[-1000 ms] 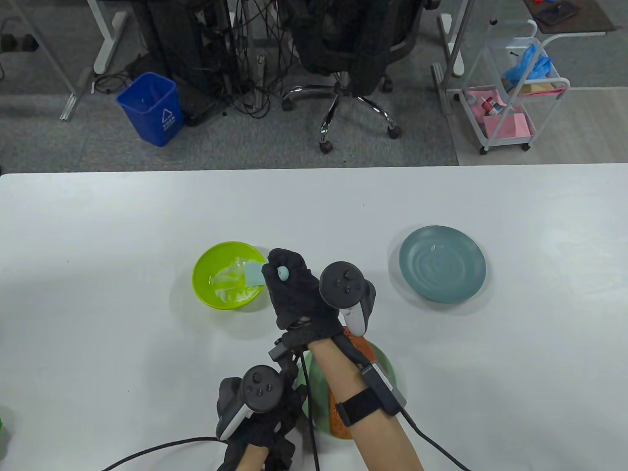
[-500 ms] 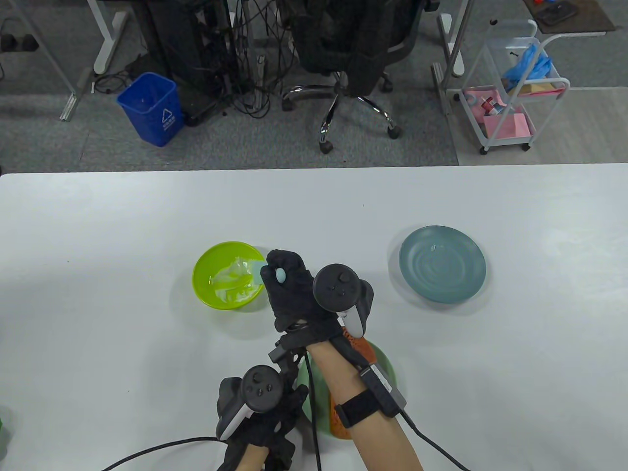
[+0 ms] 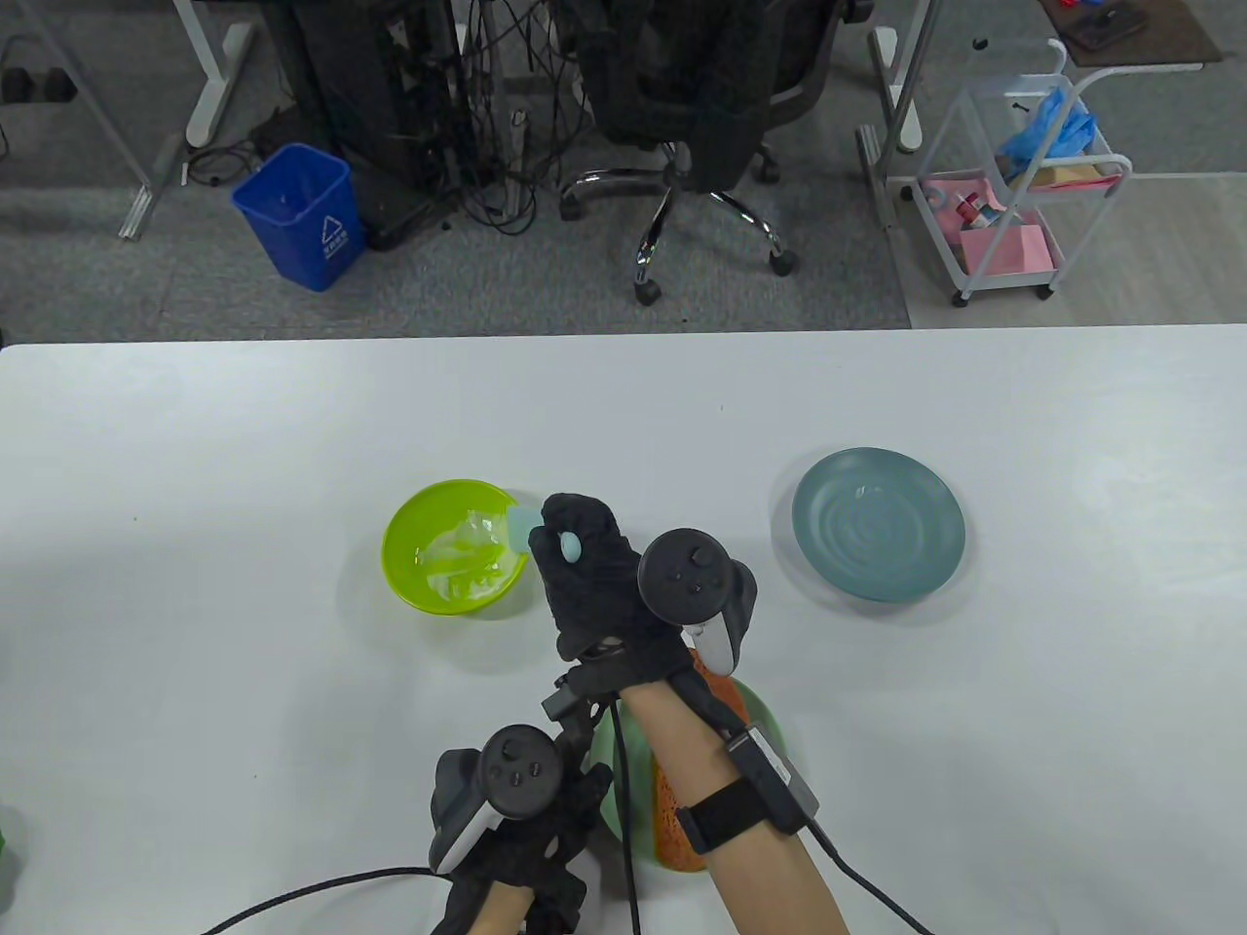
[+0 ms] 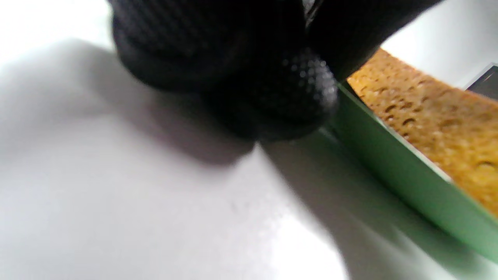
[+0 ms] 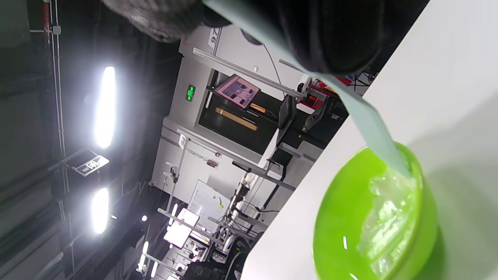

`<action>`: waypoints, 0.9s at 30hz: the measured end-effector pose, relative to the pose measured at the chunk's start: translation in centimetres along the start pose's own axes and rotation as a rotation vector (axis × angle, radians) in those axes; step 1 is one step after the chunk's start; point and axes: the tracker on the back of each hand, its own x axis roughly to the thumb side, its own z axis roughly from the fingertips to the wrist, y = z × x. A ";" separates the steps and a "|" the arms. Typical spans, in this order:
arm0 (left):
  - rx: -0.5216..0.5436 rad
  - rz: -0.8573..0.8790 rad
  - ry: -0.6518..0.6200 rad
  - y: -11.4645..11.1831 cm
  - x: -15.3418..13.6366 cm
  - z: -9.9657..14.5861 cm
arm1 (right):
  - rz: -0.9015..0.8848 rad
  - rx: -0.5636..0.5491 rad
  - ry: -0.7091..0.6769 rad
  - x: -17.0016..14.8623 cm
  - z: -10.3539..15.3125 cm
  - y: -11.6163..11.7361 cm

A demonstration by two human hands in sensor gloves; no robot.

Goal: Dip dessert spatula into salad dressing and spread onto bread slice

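White tabletop [image 3: 244,438] carries a lime-green bowl [image 3: 399,555] of pale salad dressing [image 3: 468,555]. Right hand [image 3: 585,575] grips the light-blue dessert spatula [image 3: 519,527], blade at the bowl's right rim. Left hand [image 3: 516,857], curled fingers holding nothing, rests by the green plate [image 4: 389,155] bearing the bread slice [image 4: 435,116].

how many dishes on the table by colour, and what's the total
lime green bowl: 1
blue-grey plate: 1
pale green plate, under the bread slice: 1
total: 3 dishes
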 end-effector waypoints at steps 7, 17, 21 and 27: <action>0.000 0.000 0.000 0.0 0.0 0.0 | -0.084 -0.053 -0.015 -0.8 0.8 -1.4; 0.001 -0.003 0.003 0.0 0.0 -0.1 | -0.239 -0.172 -0.042 -2.4 3.2 -6.2; 0.001 -0.003 0.003 0.0 0.0 -0.1 | -0.280 -0.200 -0.070 -3.0 4.8 -8.5; -0.007 0.002 0.010 0.0 0.0 -0.1 | -0.374 -0.215 -0.089 -4.1 8.2 -11.7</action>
